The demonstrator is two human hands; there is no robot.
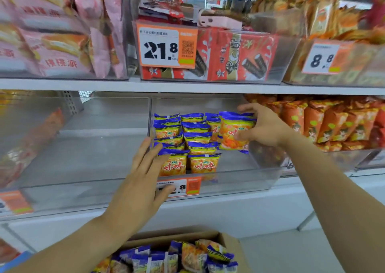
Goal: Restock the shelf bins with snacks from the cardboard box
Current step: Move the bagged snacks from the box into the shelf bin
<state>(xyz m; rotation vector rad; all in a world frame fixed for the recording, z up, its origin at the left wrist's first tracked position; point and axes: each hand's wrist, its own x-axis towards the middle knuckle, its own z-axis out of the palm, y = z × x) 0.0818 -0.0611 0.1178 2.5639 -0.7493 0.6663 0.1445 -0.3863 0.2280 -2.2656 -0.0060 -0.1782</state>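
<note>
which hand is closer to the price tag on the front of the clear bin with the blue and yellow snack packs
Left. The left hand reaches over the bin's front edge, fingertips right by the price tag. The right hand is higher and deeper in the bin, gripping a snack pack.

White metal shelving in 2 tiers, evenly lit, above a pale floor.

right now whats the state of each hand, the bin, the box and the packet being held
right hand: gripping a snack packet
snack packet: upright, held over the bin's right side
left hand: fingers straight, at the bin's front
clear bin: partly filled, right side bare
cardboard box: open, packets inside
</note>
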